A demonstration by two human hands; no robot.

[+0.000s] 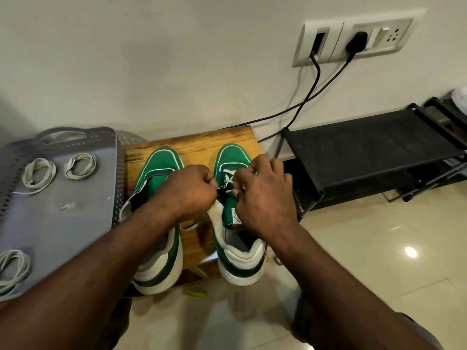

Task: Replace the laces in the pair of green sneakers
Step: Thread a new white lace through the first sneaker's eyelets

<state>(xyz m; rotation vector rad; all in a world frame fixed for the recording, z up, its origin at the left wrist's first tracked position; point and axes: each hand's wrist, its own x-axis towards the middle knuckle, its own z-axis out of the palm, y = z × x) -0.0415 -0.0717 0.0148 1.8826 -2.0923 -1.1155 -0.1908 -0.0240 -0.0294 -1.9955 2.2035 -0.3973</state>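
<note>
On the stool (194, 144), white lace (229, 178) seems half-threaded.

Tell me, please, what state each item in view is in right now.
Sneaker on the left: no lace visible.
Sneaker on the right: laced only near the toe.
Lace: partly threaded, tip pinched.
Right hand: pinching the lace tip.
Left hand: curled at the eyelets; grip hidden.
Spare laces: coiled, lying in the tray.
Plug: pushed into the wall socket.
</note>
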